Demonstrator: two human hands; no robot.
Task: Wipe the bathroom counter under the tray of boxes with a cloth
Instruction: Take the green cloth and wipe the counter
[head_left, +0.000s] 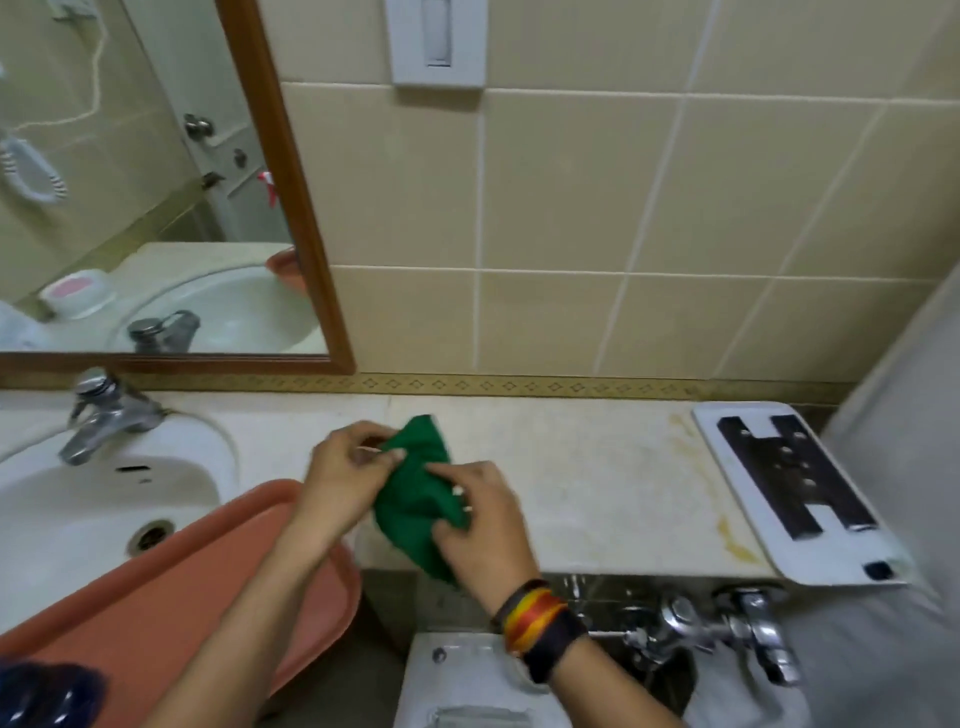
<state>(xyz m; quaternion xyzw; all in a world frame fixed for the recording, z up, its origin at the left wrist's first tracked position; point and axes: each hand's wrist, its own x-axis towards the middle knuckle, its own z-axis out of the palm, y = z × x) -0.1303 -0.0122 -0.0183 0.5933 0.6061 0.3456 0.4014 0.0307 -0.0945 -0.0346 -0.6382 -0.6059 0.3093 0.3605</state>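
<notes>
A crumpled green cloth (420, 493) is held over the pale stone counter (597, 467), near its front edge. My left hand (343, 478) pinches the cloth's upper left part. My right hand (483, 525) grips its lower right side, and a striped wristband and a dark watch sit on that wrist. A salmon-coloured tray (156, 587) rests across the sink's right rim at the lower left, partly under my left forearm. No boxes show on the part of the tray that I can see.
A white sink (78, 509) with a chrome tap (98, 410) lies at the left, under a wood-framed mirror (156, 182). A white board with black strips (795, 488) lies at the counter's right end. Chrome flush valves (727, 629) and a toilet stand below. Yellowish stains mark the counter's right side.
</notes>
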